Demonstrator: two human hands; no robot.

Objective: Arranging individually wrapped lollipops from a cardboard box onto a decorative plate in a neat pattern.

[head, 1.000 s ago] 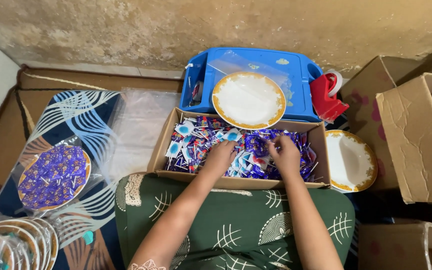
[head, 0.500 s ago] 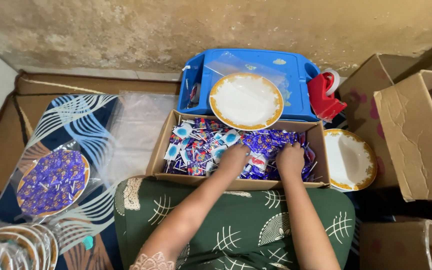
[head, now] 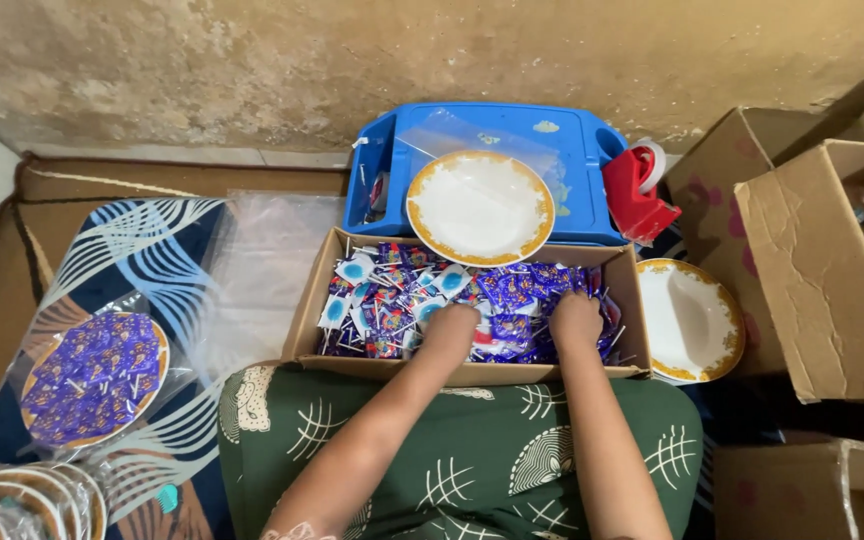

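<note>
A shallow cardboard box (head: 308, 318) full of small blue and purple wrapped sweets on sticks (head: 382, 300) rests against my lap. Both hands are down among them near the box's front wall. My left hand (head: 449, 328) is curled into the pile at the middle; its fingers are buried, so a grip cannot be made out. My right hand (head: 576, 320) is bunched in the same way a little to the right. An empty white plate with a gold rim (head: 480, 206) lies on a blue plastic tray (head: 572, 140) just behind the box.
A second gold-rimmed plate (head: 692, 320) lies right of the box. A red tape dispenser (head: 638, 194) sits by the tray. Open cardboard boxes (head: 812, 270) stand at right. At left, a bagged plate of sweets (head: 92, 378), clear bags (head: 262, 270) and stacked wrapped plates (head: 22, 500).
Both hands have drawn back from the middle of the sweets toward the box's front wall and have closed into the pile.
</note>
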